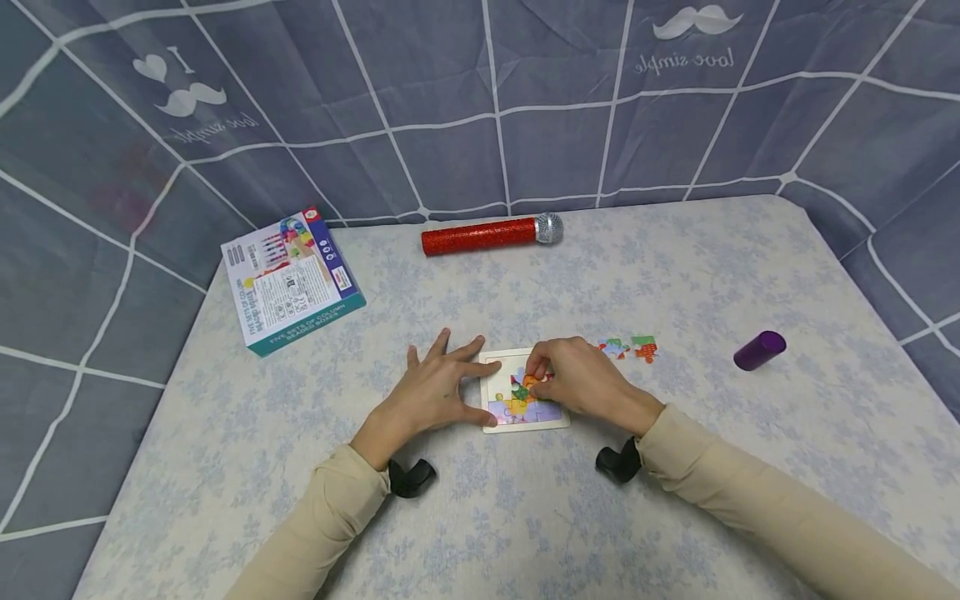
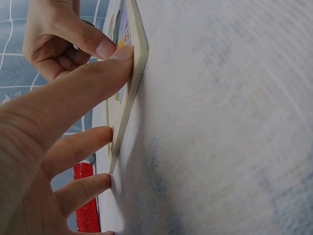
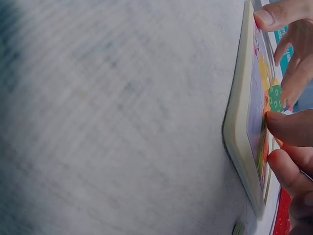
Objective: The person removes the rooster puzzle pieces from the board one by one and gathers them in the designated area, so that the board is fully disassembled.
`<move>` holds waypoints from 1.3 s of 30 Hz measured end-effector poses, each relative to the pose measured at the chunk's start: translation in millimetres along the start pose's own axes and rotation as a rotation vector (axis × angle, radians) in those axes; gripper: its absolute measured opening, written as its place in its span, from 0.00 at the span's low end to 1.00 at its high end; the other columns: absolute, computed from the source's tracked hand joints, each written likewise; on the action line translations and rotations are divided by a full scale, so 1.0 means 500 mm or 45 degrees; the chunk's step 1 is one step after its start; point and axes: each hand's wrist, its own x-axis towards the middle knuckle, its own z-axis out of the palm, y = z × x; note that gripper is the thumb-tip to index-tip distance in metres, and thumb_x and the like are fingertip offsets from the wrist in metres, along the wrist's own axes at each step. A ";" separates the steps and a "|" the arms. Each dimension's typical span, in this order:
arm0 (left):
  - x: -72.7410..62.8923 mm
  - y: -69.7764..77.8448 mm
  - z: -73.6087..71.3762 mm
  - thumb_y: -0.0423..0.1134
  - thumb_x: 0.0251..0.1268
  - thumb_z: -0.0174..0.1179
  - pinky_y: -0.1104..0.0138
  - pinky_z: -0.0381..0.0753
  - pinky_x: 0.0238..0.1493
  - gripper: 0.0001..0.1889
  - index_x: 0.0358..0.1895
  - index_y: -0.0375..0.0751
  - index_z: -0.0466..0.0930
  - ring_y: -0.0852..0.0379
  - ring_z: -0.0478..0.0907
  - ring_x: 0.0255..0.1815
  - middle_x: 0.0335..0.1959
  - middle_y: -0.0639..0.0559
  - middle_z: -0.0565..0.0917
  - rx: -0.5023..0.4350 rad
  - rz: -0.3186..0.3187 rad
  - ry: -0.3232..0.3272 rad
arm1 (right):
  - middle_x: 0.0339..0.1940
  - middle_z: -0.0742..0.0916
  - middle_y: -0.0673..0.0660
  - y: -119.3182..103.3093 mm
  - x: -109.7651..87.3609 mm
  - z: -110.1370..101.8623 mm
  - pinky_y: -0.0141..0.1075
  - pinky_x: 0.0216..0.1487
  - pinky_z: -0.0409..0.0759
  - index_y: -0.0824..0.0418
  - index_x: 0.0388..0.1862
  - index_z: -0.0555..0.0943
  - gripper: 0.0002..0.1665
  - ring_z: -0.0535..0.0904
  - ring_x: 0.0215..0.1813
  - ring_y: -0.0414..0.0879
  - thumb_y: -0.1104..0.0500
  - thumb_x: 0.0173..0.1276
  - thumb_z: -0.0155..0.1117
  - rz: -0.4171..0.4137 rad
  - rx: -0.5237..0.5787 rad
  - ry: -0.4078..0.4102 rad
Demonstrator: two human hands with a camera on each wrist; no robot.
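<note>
A shallow jigsaw puzzle board [image 1: 495,357] with a pale wooden frame lies on the table, its lower part covered by joined colourful pieces. My left hand [image 1: 431,387] is spread at the board's left side, its thumb [image 2: 115,63] pressing on the frame near a corner. Over the board's right part, my right hand [image 1: 588,379] pinches a puzzle piece [image 3: 275,98] that has a green patch and stands tilted above the others. My fingers hide part of that piece. Two loose puzzle pieces, one red and green [image 1: 644,348], one multicoloured [image 1: 615,348], lie just beyond the right hand.
A red glittery microphone [image 1: 480,237] lies at the back of the table. A bead toy box [image 1: 292,283] is at the back left. To the right lies a purple cylinder [image 1: 760,350]. Patterned cloth [image 1: 442,158] hangs behind the table.
</note>
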 end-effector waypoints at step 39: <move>0.003 -0.004 0.002 0.64 0.40 0.75 0.22 0.45 0.58 0.48 0.70 0.55 0.71 0.28 0.46 0.76 0.75 0.50 0.63 -0.005 -0.003 -0.007 | 0.27 0.88 0.56 0.052 -0.022 -0.026 0.31 0.33 0.67 0.63 0.35 0.82 0.11 0.72 0.28 0.42 0.59 0.58 0.75 0.169 0.669 -0.152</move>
